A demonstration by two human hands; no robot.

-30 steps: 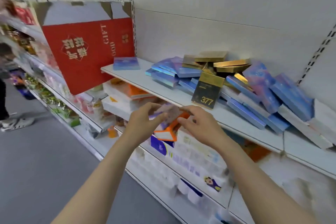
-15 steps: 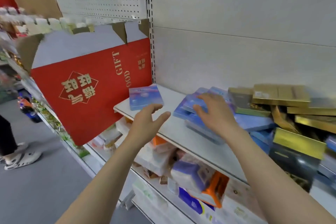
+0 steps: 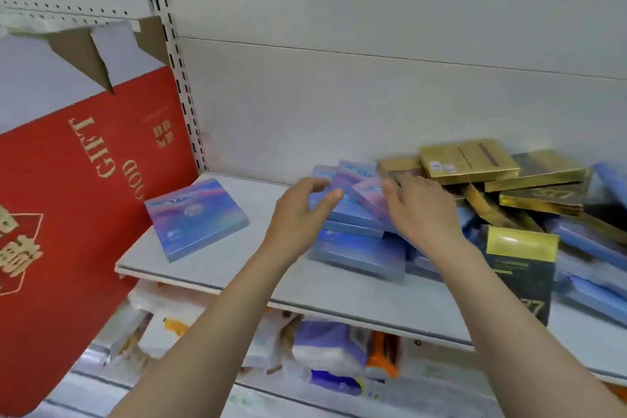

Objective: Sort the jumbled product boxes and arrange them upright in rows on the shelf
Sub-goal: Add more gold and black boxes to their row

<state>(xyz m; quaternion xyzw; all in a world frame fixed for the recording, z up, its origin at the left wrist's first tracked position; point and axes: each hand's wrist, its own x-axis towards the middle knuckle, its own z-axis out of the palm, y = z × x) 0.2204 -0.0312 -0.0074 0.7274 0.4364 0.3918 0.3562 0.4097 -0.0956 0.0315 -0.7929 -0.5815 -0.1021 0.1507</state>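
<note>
Boxes (image 3: 353,214) flanked by hands (fingers spread).

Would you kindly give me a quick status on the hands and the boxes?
Left hand open, right hand open, both at the blue stack. Nothing gripped. One blue box lies flat, apart. Gold boxes jumbled alongside.

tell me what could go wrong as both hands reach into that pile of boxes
1. The gold boxes lie tilted on the blue boxes; pulling a blue one out could make them slide.
2. The black and gold box leans at the shelf front and might fall off if bumped.
</note>
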